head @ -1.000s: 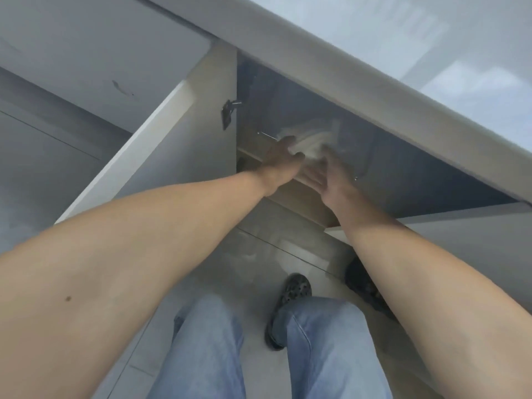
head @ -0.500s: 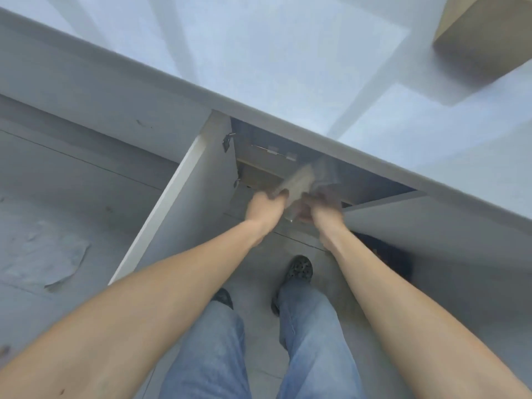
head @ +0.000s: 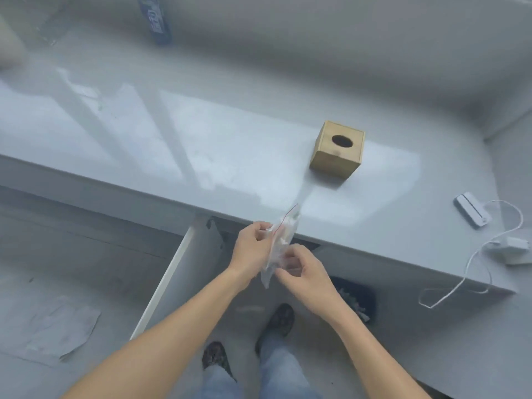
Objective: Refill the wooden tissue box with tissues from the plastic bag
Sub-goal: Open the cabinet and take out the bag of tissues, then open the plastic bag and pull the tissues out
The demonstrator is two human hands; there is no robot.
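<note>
A clear plastic bag (head: 280, 240) with a red seal line and white tissues inside hangs in front of the counter's front edge. My left hand (head: 252, 249) grips its upper left side. My right hand (head: 299, 269) pinches its lower right part. The wooden tissue box (head: 336, 149), a light cube with a dark oval hole on top, stands on the grey counter (head: 201, 139), beyond and to the right of both hands.
An open white cabinet door (head: 172, 272) stands below the counter, left of my hands. A white charger with its cable (head: 515, 249) and a white block (head: 472, 211) lie at the counter's right. A blue packet (head: 155, 18) sits far back. A dark bin (head: 357, 298) stands on the floor.
Both hands have drawn the bag out of the cabinet and lifted it to counter-edge height. The view has risen, so the counter top and the wooden box now show.
</note>
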